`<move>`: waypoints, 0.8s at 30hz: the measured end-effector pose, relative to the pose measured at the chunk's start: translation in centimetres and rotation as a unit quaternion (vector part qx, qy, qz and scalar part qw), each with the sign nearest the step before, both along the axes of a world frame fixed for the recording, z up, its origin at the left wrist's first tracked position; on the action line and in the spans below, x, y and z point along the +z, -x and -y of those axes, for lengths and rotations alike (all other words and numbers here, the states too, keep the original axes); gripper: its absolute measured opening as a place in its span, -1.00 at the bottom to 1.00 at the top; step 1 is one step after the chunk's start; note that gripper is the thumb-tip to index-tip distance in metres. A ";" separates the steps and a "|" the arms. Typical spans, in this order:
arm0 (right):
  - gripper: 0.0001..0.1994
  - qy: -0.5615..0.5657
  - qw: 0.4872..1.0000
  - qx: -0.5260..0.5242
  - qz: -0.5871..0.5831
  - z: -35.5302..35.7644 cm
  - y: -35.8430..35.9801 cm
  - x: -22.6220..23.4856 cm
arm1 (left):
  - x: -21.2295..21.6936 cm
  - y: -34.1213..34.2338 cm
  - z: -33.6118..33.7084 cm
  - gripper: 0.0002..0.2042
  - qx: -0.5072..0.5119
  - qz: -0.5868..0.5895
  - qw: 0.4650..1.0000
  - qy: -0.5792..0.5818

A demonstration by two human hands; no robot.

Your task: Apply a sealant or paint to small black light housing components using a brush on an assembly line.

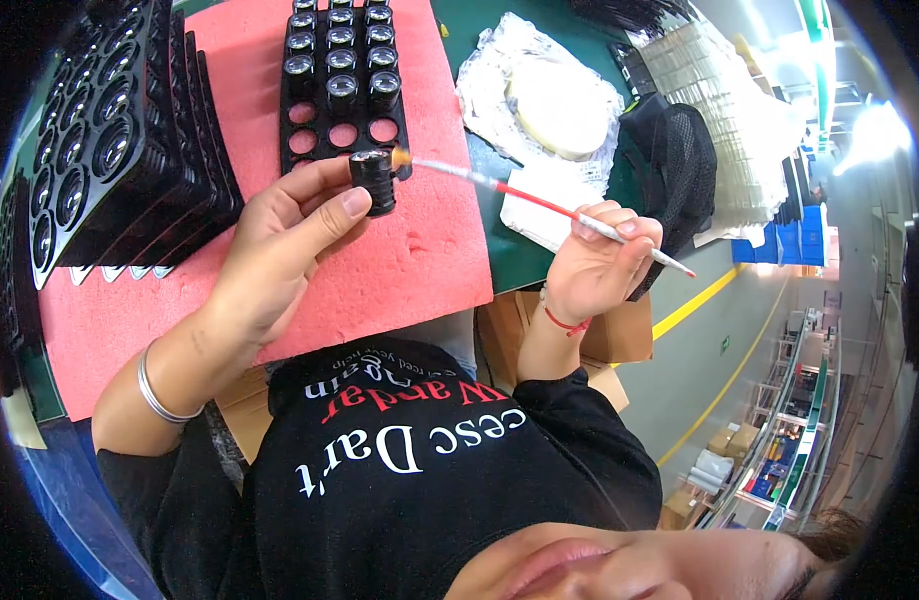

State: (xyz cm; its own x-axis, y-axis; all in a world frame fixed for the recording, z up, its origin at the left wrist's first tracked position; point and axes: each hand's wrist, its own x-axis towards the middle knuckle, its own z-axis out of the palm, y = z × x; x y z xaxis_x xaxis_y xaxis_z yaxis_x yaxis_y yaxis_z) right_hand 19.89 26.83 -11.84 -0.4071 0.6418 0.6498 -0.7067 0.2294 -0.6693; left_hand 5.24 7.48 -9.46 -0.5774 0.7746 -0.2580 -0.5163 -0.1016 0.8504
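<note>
Black tray w/ round slots on pink foam mat: far rows hold black lens barrels, near row empty. Left hand clamped on one lens barrel just near of tray; right hand pinched on thin swab stick, tip touching barrel. Stacked black trays at left; open foam near hands.

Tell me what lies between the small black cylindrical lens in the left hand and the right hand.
In the head view, only the thin white-and-red swab stick spans it, from the right hand to the black lens held by the left hand, over pink foam mat.
</note>
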 end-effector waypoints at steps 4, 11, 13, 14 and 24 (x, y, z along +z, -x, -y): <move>-0.80 -0.029 0.999 -0.041 -0.002 -0.1 -0.2 -0.2 | 0.6 0.0 0.1 -0.70 -0.020 -0.024 1.000 -0.002; -0.82 0.003 0.998 -0.049 -0.032 -0.1 -0.5 -0.8 | 6.0 -0.4 2.5 -0.66 -0.085 -0.381 0.918 -0.064; -0.81 0.015 0.998 -0.050 -0.041 0.1 -0.5 -0.7 | 8.1 -0.1 3.7 -0.64 0.000 -0.485 0.860 -0.159; -0.81 0.021 0.997 -0.055 -0.043 0.3 -0.4 -0.6 | 9.3 0.3 4.6 -0.65 0.026 -0.513 0.840 -0.171; -0.72 0.014 0.986 -0.164 -0.035 0.5 0.0 -0.6 | 12.0 13.6 5.9 -0.67 0.222 -0.679 0.643 0.275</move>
